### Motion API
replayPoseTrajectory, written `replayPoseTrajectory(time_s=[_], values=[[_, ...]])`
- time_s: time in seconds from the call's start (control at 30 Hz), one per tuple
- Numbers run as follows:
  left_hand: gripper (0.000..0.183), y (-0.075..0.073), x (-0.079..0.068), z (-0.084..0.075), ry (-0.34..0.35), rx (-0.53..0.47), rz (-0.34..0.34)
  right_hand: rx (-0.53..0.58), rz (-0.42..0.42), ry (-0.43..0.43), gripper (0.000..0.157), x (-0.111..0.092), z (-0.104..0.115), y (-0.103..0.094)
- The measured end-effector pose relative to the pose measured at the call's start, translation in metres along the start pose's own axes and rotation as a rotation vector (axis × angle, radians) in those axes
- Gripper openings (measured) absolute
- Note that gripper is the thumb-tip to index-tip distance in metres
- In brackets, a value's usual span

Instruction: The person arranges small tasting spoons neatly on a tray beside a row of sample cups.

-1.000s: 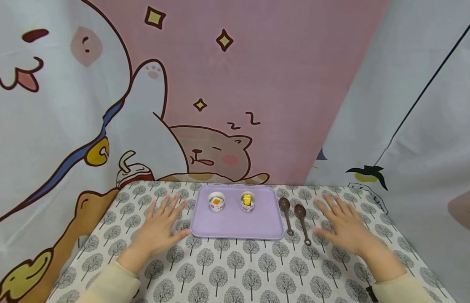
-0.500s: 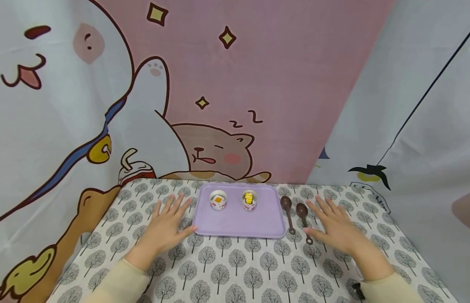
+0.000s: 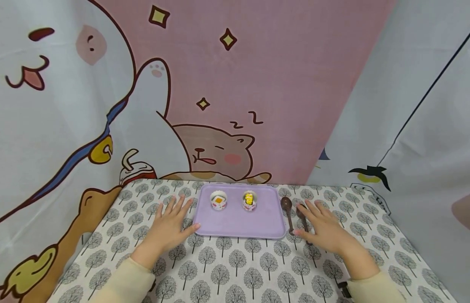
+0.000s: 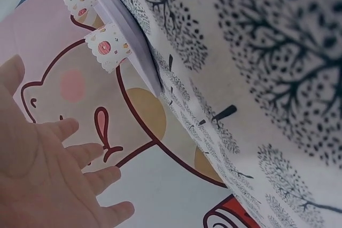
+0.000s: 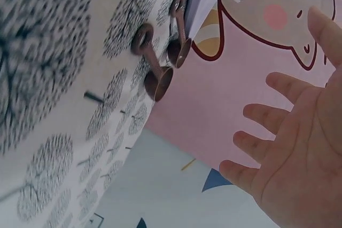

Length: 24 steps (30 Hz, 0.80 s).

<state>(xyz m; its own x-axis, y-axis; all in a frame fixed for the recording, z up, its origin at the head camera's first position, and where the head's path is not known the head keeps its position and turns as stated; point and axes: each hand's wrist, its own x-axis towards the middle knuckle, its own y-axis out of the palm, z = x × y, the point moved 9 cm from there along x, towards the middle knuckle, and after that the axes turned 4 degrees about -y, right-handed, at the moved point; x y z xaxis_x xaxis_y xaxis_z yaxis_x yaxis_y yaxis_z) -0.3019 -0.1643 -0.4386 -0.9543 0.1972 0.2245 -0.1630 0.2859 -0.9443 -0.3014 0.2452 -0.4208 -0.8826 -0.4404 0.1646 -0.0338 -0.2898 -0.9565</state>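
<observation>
My left hand [image 3: 167,230] is spread beside the left edge of a lilac tray [image 3: 239,225], holding nothing. My right hand [image 3: 327,231], fingers spread and also holding nothing, hovers over the right-hand brown spoon [image 3: 300,209] and partly hides it in the head view. Left of that lies a second brown spoon [image 3: 286,204], close to the tray. In the right wrist view both spoons show apart from the palm, the nearer spoon [image 5: 158,83] lower down. Two small patterned paper cups stand on the tray: one cup [image 3: 218,205] shows an orange square inside, the other cup [image 3: 249,205] something yellow.
A white cloth with grey trees [image 3: 235,269] covers the table. Behind it hangs a cartoon curtain [image 3: 288,84], with a pale curtain panel [image 3: 428,147] at the right. Dark bands show at both cuffs.
My right hand has moved left, from beside the spoons to over the right-hand one. My left hand has shifted slightly right toward the tray. The tray, cups and spoons lie unchanged.
</observation>
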Motion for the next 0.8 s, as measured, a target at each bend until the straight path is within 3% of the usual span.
replayPoseTrajectory(time_s=[0.27, 0.57, 0.8], values=[[0.082, 0.007, 0.004, 0.0, -0.02, -0.012, 0.036, 0.071, 0.011, 0.025, 0.083, 0.007, 0.009, 0.007], [0.08, 0.018, 0.011, -0.007, -0.043, -0.048, 0.155, 0.069, 0.038, 0.011, 0.083, 0.019, 0.021, 0.017], [0.081, 0.027, 0.015, -0.01, -0.052, -0.053, 0.183, 0.051, 0.062, 0.019, 0.083, 0.023, 0.023, 0.028]])
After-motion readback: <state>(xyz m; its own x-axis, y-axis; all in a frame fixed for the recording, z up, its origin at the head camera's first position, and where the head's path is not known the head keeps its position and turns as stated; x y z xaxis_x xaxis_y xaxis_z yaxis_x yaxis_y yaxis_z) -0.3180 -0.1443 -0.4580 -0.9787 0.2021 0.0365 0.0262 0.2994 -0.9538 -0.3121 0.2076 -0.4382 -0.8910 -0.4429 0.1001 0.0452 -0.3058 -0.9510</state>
